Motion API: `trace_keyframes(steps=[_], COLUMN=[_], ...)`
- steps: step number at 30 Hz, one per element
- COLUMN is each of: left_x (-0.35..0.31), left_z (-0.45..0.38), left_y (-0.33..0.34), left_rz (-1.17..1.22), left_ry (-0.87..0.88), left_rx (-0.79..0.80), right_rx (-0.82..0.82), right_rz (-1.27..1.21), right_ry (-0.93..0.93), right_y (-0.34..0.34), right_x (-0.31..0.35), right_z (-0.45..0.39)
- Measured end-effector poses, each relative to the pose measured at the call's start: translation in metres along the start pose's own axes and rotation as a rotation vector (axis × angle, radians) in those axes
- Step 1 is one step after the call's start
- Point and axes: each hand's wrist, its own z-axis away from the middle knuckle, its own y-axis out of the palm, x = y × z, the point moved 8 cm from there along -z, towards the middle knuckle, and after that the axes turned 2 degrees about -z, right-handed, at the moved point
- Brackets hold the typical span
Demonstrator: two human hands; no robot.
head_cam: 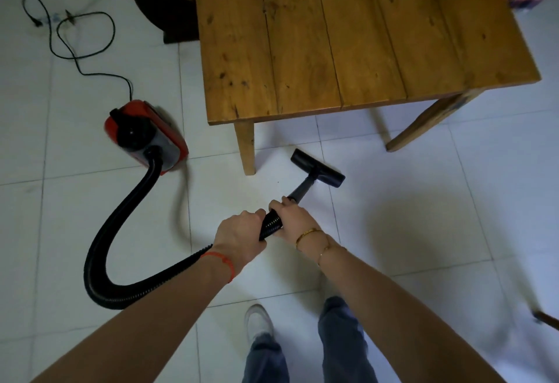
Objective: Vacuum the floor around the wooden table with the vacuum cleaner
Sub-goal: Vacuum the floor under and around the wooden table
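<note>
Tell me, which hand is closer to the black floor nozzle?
Right. The right hand grips the tube just behind the floor nozzle; the left hand holds the ribbed hose further back.

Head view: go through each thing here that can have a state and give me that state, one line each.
Red canister vacuum cleaner: standing on the white tile floor, left of the table.
Black ribbed hose: attached to the canister, curved in a loop.
Black floor nozzle: flat on the tiles beside the near table leg.
Black power cord: loose on the floor.
Wooden plank table: upright.
Left hand: grips the hose.
Right hand: grips the hose end.
</note>
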Motion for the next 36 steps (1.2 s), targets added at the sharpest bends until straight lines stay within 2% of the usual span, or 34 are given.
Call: trace_keyframes(steps=[8, 14, 20, 29, 36], left_x=[0.052, 0.057, 0.016, -0.094, -0.154], left_z=[0.039, 0.037, 0.003, -0.074, -0.112], left_y=[0.006, -0.004, -0.017, -0.045, -0.058], left_rz=[-0.085, -0.164, -0.205, -0.187, -0.218], left_ry=[0.037, 0.090, 0.145, 0.230, 0.281], left_rx=[0.029, 0.014, 0.005, -0.017, -0.016], right_rx=[-0.019, -0.117, -0.213, -0.262, -0.154], right_rz=[-0.045, -0.109, -0.158, -0.103, 0.079], right_ry=[0.042, 0.105, 0.172, 0.229, 0.058], right_y=[0.036, 0.033, 0.005, -0.071, -0.119], right_x=[0.057, 0.064, 0.020, -0.094, -0.141], right_z=[0.014, 0.015, 0.013, 0.012, 0.017])
